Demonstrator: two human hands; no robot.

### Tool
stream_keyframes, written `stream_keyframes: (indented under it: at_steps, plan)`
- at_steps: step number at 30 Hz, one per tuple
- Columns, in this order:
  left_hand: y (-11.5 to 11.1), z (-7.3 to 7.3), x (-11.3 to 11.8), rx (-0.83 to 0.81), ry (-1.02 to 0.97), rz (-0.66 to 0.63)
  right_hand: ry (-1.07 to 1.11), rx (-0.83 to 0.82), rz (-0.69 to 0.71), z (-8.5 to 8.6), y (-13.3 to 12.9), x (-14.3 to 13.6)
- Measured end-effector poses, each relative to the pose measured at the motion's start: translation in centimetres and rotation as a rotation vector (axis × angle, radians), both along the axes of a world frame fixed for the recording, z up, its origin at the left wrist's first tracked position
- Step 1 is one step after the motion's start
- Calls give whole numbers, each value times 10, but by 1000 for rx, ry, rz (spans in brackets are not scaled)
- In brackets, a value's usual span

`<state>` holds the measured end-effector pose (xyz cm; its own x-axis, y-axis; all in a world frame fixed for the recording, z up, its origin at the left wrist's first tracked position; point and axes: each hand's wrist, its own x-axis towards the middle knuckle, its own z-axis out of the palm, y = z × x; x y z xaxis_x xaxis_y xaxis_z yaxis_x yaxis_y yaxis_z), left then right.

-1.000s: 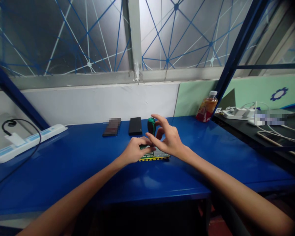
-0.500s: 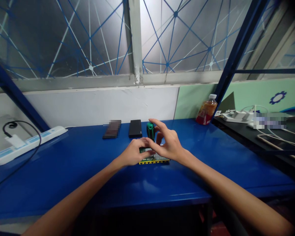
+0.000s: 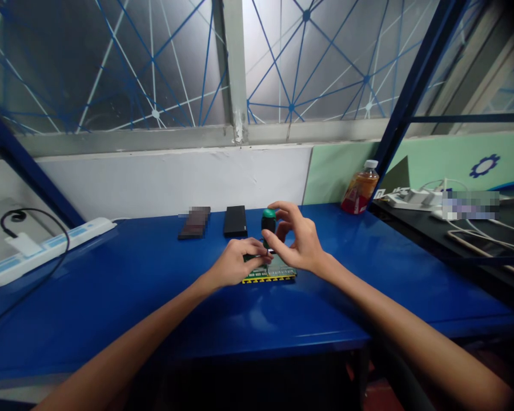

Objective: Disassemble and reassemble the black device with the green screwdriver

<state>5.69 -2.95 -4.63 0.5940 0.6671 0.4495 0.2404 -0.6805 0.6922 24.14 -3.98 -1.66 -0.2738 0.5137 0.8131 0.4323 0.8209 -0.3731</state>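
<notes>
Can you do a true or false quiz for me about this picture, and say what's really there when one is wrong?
1. The right hand is touching the green-topped screwdriver. True.
2. The screwdriver is lying flat on its side. False: it stands about upright, over the green board.
3. The left hand is close to the board. True.
4. The bottle has a white cap. True.
5. The bottle is between the two hands. False: it stands at the back of the table, off to the right of both hands.
6. The table is bright yellow. False: it is blue.
</notes>
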Motion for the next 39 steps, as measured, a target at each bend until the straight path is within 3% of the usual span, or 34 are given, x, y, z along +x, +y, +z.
stream_keyframes:
  at_steps: [9, 13, 19, 24, 29, 39]
  plan:
    - [-1, 3, 0, -40, 16, -26, -61, -51, 63, 3, -3, 0]
    - [-2, 11, -5, -50, 21, -21, -55, -63, 43, 5, -2, 2]
    - [17, 24, -35, -2, -11, 170, 152, -80, -102, 6, 8, 7]
    - [35, 8, -48, 42, 187, 296, 248, -224, -115, -1, 25, 12]
    - [37, -9, -44, 151, 362, 318, 185, -341, -38, -13, 31, 7]
    - [31, -6, -39, 169, 395, 326, 109, -368, -21, -19, 29, 3]
